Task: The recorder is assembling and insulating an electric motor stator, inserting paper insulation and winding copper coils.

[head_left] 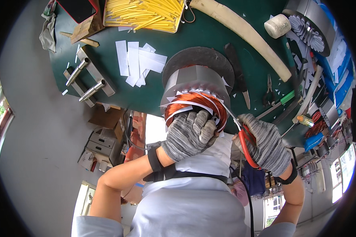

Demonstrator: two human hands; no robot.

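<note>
A motor stator point(195, 78) with a steel core lies at the table's near edge, in front of a dark round disc point(174, 65). From its near end bulges a copper winding point(194, 97), with white insulating paper strips tucked around it. My left hand point(190, 134), in a grey knit glove, is closed over the lower part of the winding, its fingertips partly hidden in the opening. My right hand point(268, 144), gloved alike, grips red-handled scissors point(247, 148). Their blades point up and left, beside the right edge of the winding.
White paper strips point(134, 59) lie left of the stator, near a metal fixture with two rods point(91, 77). Behind are a tray of yellow sticks point(146, 14) and a curved pale strip point(245, 31). A knife point(237, 71), pliers point(269, 91) and a white mallet head point(277, 26) are to the right.
</note>
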